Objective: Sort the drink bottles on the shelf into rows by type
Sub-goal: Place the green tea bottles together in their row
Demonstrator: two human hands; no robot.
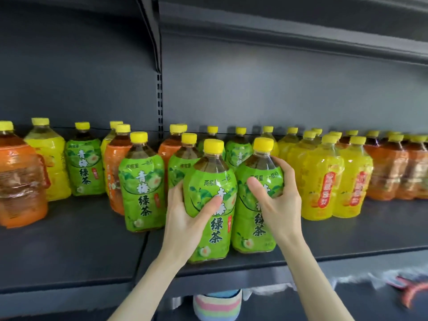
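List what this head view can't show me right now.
Head view only.
Back-row bottles: labels mostly hidden behind the front bottles.
Orange bottles far right: cut off by the frame edge.
Striped object below the shelf: blurred, partly hidden by it.
Left hand, fingertips: behind the left green bottle.

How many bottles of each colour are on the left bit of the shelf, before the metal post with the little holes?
Orange-labelled plastic bottles with yellow caps: 2
Yellow-labelled plastic bottles with yellow caps: 2
Green-labelled plastic bottles with yellow caps: 2
Total: 6
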